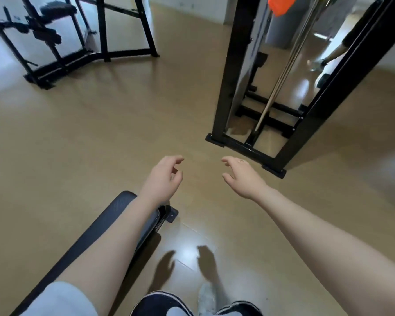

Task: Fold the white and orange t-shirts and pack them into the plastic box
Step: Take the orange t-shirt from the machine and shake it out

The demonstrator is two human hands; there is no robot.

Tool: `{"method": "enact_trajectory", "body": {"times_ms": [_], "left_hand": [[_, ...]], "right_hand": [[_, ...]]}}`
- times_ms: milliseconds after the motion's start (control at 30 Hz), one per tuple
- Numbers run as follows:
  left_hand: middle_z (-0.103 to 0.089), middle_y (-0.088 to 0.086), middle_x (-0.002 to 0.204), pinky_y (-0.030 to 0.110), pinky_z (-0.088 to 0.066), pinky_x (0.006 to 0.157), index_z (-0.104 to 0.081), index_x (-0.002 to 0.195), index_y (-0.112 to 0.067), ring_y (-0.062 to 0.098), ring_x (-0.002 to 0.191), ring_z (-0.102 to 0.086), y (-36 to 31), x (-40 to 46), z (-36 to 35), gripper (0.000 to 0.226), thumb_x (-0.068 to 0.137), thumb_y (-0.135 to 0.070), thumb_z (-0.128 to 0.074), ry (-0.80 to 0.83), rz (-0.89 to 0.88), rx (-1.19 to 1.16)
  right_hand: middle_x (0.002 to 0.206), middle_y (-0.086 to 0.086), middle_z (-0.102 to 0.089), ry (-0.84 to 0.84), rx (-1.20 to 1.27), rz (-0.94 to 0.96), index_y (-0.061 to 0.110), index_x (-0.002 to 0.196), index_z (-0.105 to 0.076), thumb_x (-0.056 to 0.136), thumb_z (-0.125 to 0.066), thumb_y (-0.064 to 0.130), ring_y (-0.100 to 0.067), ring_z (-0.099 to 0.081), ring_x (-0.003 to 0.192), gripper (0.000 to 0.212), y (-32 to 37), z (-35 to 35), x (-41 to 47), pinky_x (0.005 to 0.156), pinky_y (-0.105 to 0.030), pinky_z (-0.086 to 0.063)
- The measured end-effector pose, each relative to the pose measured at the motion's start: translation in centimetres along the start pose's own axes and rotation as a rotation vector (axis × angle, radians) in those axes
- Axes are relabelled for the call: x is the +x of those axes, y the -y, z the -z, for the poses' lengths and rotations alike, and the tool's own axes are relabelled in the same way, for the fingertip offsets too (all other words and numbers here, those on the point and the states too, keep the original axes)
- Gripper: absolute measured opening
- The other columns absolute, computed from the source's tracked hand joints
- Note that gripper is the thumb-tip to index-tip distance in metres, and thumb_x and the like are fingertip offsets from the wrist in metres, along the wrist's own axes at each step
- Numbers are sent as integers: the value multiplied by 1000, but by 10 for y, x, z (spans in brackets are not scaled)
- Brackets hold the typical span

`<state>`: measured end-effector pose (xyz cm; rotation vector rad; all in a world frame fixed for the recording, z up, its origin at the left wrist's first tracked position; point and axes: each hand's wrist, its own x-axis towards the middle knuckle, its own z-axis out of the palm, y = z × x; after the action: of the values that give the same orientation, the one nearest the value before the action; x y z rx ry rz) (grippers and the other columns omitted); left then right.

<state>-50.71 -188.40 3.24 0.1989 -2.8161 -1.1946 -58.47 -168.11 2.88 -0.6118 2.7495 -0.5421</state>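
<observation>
1. Both arms are reaching forward over the floor (82, 142), bare from the elbow down, with a pale sleeve (62, 299) showing at the left upper arm.
2. The left hand (163, 179) is hanging in the air with its fingers loosely curled and holding nothing; thumb and fingertips are standing apart.
3. The right hand (242, 176) is hovering beside it, a gap between the two, fingers relaxed and slightly bent, gripping nothing; a thin ring (240, 160) is sitting on one finger.
4. Both hands' shadows are falling on the glossy floor nearer the body.
5. A dark padded bench (96, 238) is lying under the left forearm, running toward the lower left corner.
6. A black mirror frame (233, 71) is standing ahead on the right, and in the mirror an orange piece of cloth (281, 5) is showing at the top edge; whether it is the t-shirt I cannot tell.
7. The white t-shirt and the plastic box are appearing nowhere in view.
8. A black metal rack (55, 49) is standing at the far left.
9. Dark shoes (160, 304) are showing at the bottom edge.
</observation>
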Motion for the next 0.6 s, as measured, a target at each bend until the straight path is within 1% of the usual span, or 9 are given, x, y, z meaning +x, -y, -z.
{"method": "enact_trajectory", "body": {"times_ms": [100,267,367,433,533,600], "left_hand": [[-53,2,123,30,-45,85,-50,127,-14,12,91,-54,-33,56,-17,36,91,-12,-47,-9,-56,-5],[-54,1,122,29,-45,86,-50,127,-15,11,91,-53,-65,158,-32,36,91,-12,-47,-1,-168,25],[-53,-1,122,28,-45,86,-49,128,-15,10,91,-52,-80,231,-40,37,91,-12,-47,-12,-216,36],[-52,-2,120,27,-45,86,-49,128,-17,9,91,-52,-90,282,-46,36,92,-13,-46,-21,-246,37],[-53,-2,120,23,-43,84,-48,129,-18,8,90,-52,-112,361,-48,37,92,-15,-46,-15,-295,32],[-53,-1,122,20,-39,83,-47,130,-18,7,90,-50,-133,413,-44,38,93,-14,-45,0,-346,40]], "right_hand": [[140,-3,-45,-45,35,-42,19,138,-35,95,-46,23,-20,-39,131,45,-37,33,30,106,-36,-37],[136,-3,-49,-165,90,-28,18,137,-39,95,-45,21,-19,-41,128,43,-79,82,100,105,-34,-37],[134,-3,-50,-250,101,-8,18,136,-40,95,-46,20,-18,-43,126,42,-98,115,155,103,-30,-35],[135,-2,-50,-308,123,-8,18,137,-41,95,-46,19,-17,-42,127,42,-111,139,195,104,-31,-35],[136,-2,-50,-398,172,-37,18,136,-42,95,-46,18,-16,-43,127,41,-128,182,256,105,-32,-36],[136,-1,-50,-446,216,-61,17,135,-43,95,-46,19,-15,-45,126,40,-138,215,296,104,-30,-37]]}}
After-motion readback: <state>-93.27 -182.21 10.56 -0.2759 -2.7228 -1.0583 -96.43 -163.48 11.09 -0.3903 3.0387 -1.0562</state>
